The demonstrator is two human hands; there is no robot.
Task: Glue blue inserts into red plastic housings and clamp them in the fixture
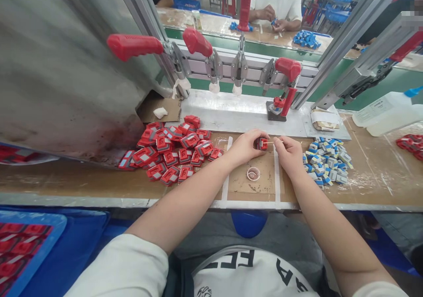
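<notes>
My left hand (246, 147) is closed around a small red and black plastic part (262, 143), held just above the bench. Between the pinched fingers of my right hand (288, 154) is a thin wooden stick (270, 142), its tip touching or very close to that part. A small clear round dish (253, 174) sits below my hands on a cardboard sheet (244, 187) bordered by white tape. Left of my left forearm lies a heap of red and grey plastic parts (172, 151). Blue, white and yellow small pieces (328, 160) are piled beside my right wrist.
Toggle clamps with red handles (135, 46) hang from a metal frame behind the bench. One clamp (277, 107) stands on the white plate (224, 112). Plastic bottles (380, 112) are at the right. A blue tray (56, 226) holds red parts. A co-worker's hands (276, 21) handle blue pieces.
</notes>
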